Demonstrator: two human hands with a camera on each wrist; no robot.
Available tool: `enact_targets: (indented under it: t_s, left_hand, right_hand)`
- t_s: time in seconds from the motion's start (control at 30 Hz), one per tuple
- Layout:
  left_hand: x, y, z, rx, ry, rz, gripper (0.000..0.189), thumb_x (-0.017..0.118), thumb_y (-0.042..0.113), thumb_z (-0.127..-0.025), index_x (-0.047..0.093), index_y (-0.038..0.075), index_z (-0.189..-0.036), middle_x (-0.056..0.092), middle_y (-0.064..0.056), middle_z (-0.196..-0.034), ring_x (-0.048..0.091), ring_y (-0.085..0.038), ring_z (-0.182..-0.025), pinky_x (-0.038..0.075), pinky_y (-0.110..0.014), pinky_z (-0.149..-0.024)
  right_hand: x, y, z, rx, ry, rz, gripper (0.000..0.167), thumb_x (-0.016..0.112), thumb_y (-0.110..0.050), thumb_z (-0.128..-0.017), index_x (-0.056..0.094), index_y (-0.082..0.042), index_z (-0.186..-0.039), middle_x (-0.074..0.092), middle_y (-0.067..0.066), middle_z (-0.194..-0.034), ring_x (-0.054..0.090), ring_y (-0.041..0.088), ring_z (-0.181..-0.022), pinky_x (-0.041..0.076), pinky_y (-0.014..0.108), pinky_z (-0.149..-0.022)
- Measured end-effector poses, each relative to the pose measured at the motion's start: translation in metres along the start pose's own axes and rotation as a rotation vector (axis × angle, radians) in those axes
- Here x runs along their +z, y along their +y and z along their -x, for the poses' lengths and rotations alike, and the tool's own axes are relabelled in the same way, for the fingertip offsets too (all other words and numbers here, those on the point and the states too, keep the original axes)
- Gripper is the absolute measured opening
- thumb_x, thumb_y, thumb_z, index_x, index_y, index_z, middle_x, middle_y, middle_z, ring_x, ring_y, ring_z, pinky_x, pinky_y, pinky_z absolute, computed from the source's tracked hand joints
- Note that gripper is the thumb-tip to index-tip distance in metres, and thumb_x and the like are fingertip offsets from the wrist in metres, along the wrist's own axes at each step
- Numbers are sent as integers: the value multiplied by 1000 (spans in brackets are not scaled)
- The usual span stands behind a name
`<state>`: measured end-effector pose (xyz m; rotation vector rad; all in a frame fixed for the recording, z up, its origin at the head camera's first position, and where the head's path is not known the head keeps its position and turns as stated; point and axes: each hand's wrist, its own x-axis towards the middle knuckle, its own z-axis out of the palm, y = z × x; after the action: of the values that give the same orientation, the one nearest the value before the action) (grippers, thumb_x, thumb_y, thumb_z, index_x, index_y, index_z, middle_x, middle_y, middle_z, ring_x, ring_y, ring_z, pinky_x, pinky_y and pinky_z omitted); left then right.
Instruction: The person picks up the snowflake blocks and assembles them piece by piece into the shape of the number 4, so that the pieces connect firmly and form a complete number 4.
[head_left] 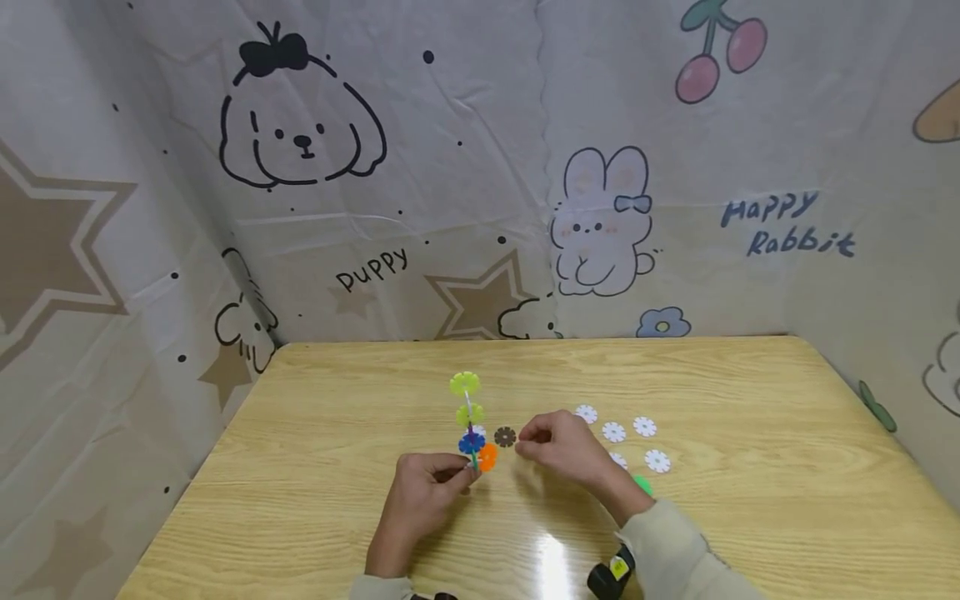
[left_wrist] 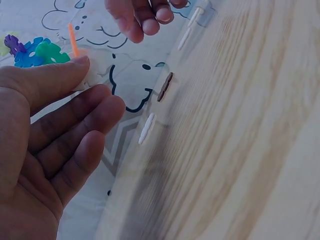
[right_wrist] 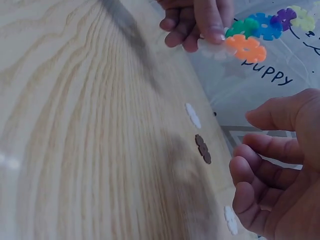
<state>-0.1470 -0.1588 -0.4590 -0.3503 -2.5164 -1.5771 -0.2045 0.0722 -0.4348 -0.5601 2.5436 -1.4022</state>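
Plastic disc chain [head_left: 472, 443] pinched in my left hand [head_left: 429, 496], right hand [head_left: 562, 450] empty, fingers parted beside brown disc [head_left: 505, 437], well short of desk's [head_left: 300, 467] far edge: I judge mid-assembly, next calling for a pinch.

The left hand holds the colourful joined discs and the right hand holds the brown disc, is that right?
Not quite: the right hand holds nothing; the right wrist view shows the brown disc lying on the table. The left hand does hold the colourful joined discs.
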Motion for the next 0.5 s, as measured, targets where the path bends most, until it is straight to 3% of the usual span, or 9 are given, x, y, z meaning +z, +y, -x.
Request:
enact_targets:
  t_s: [0.5]
  left_hand:
    - [-5,-4,1,16,9,-9,5,77,10,-88,80,9,-85,74,5,-78,69,-18,-65,56,-26,-64]
  right_hand:
    - [9,13,-14,-45,21,93,21,71,-13,-88,73,1,-103,67,-1,-87,59,13,-78,52,33,-71]
